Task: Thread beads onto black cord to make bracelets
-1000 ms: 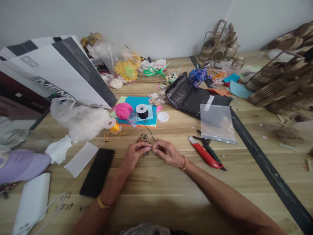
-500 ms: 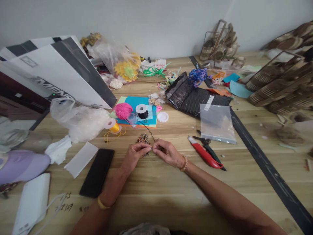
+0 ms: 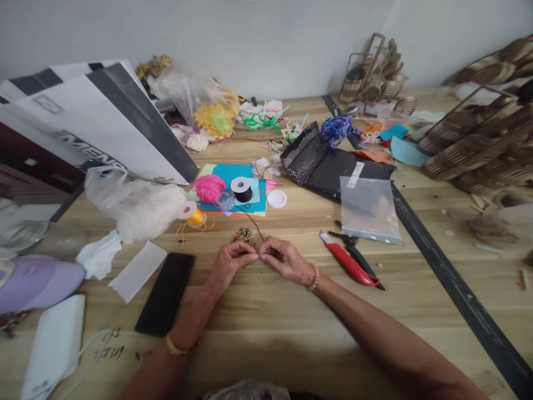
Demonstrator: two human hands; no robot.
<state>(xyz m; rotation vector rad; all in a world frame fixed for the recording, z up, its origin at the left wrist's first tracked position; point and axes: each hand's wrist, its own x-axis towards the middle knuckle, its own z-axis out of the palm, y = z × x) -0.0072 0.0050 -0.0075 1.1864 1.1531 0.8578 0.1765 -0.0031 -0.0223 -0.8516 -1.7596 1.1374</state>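
Note:
My left hand (image 3: 228,265) and my right hand (image 3: 283,259) meet fingertip to fingertip on the wooden table (image 3: 291,333), both pinched. A thin black thread (image 3: 252,219) runs from the pinch up to a black spool (image 3: 242,189). A small heap of coloured beads (image 3: 244,236) lies just beyond my left fingers, partly hidden by them. Whether a bead sits in my left pinch I cannot make out. A bead bracelet circles my right wrist.
Red-handled pliers (image 3: 350,261) lie right of my right hand, a black phone (image 3: 165,293) left of my left arm. Pink yarn (image 3: 209,188), a yellow spool (image 3: 192,214), a clear zip bag (image 3: 368,210), a black mesh pouch (image 3: 328,161), plastic bags and wicker baskets (image 3: 478,139) crowd the far side.
My left fingers have shifted slightly, covering more of the bead heap. Otherwise both hands stay pinched together in the same spot.

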